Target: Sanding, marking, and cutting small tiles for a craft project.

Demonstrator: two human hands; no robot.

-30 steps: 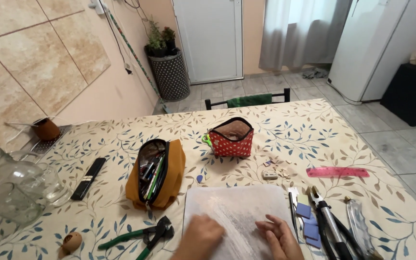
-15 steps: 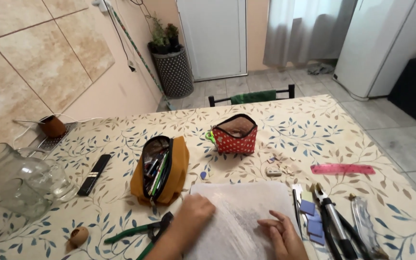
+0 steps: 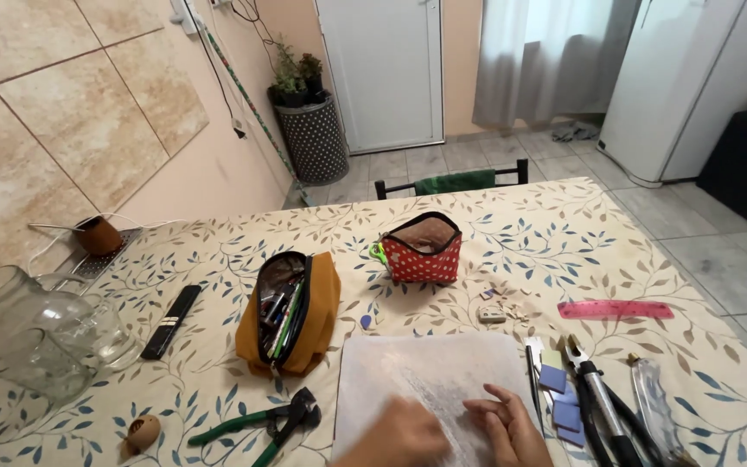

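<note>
One surface (image 3: 564, 225), covered by a cream cloth printed with leaves.
One chair (image 3: 453, 182) at the far edge, green cloth draped over its back.
One white sheet (image 3: 430, 372) lying flat at the near edge, under both hands.
Two glass jars (image 3: 41, 333) at the far left, touching each other.
One mustard-yellow case (image 3: 291, 313), unzipped, crammed with pens, just left of the sheet.
One red dotted pouch (image 3: 423, 249), open, upright, beyond the sheet.
Two hands: left hand (image 3: 395, 437) resting flat on the sheet, fingers hard to make out through blur; right hand (image 3: 507, 425) just beside it, fingers loosely bent, tips touching the sheet, gripping nothing.
One pair of black-handled cutters (image 3: 603, 402) right of the sheet.
One pair of green-handled pliers (image 3: 261, 421) left of the sheet.
One pink ruler (image 3: 616, 309) toward the right edge.
One black remote (image 3: 171, 321) between jars and case.
One small brown pot (image 3: 97, 235) at the wall.
Three blue squares (image 3: 561, 396) between sheet and cutters.
One brown pierced ball (image 3: 142, 431) near the left corner.
</note>
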